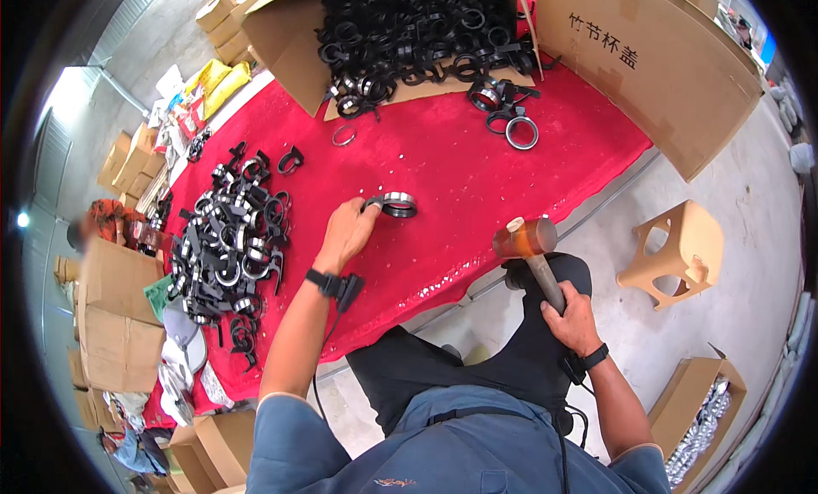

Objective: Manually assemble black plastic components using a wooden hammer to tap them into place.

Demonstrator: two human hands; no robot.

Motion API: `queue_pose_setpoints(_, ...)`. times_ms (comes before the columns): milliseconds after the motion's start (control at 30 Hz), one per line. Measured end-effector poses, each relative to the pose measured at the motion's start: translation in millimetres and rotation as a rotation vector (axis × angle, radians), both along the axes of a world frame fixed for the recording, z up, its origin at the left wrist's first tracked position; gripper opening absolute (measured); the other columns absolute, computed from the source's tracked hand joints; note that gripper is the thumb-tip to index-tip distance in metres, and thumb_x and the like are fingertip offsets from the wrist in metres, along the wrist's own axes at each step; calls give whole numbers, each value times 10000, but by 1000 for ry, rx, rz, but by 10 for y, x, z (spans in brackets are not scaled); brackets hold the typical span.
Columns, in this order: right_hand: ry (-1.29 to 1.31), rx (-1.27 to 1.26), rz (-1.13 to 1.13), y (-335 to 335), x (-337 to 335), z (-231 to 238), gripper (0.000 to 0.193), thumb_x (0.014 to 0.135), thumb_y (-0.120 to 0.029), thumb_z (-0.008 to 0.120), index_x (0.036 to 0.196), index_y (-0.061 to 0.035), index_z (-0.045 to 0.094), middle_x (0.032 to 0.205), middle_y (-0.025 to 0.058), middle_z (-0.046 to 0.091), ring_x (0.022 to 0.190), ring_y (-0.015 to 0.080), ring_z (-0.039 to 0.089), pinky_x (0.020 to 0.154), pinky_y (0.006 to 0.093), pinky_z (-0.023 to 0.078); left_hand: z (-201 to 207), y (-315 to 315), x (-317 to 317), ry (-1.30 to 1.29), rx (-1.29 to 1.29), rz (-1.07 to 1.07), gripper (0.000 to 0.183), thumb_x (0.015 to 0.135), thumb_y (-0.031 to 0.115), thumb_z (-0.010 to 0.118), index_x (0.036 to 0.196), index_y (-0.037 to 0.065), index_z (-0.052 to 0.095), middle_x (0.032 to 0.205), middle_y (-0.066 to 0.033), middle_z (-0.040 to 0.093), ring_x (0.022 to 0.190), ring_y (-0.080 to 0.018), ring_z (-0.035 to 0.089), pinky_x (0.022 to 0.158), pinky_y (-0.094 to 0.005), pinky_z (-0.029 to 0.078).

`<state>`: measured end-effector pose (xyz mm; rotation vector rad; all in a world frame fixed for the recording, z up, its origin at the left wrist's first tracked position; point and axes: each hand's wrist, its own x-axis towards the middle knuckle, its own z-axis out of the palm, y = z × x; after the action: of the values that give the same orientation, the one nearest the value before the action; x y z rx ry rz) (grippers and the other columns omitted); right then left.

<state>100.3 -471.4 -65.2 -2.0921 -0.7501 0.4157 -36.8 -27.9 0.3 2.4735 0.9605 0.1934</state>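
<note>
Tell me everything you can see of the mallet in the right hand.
The mallet has a chunky cylindrical head, amber-brown and glossy like rubber or resin, with a pale end face turned up and left. A dark, straight handle runs down and right into the right hand, whose fingers wrap its lower end. It is held raised at the edge of the red cloth, touching nothing else.
</note>
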Motion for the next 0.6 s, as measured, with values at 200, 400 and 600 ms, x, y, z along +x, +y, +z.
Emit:
queue_pose_setpoints(200,-47,-30,-31,36,-133,68,297,882,-176,766,1081,18,660,742,223,667,699,377,713,702,445,551,-148,-934,-784,-318,-155,191,635,1163,481,409,870,-41,621,760,-304,619,811,-506,651,760,-552,506)
queue_pose_setpoints(400,25,68,66,193,-493,44,273,889,-107,727,1122,2,636,749,55,587,620,159,603,604,358,487,-620,-1838,-1094,-564,-749,135,452,1174,408,465,1065,5,640,962,-121,773,873,-172,748,743,-319,623)
queue_pose_setpoints(600,191,66,90,260,-739,-2,365,949,-72,672,1294,13,588,768,21,570,544,108,564,512,299,484,-1038,-2167,-986,-538,-1000,102,387,1152,326,544,1266,-21,673,1213,-119,748,1181,-183,697,874,-371,634)
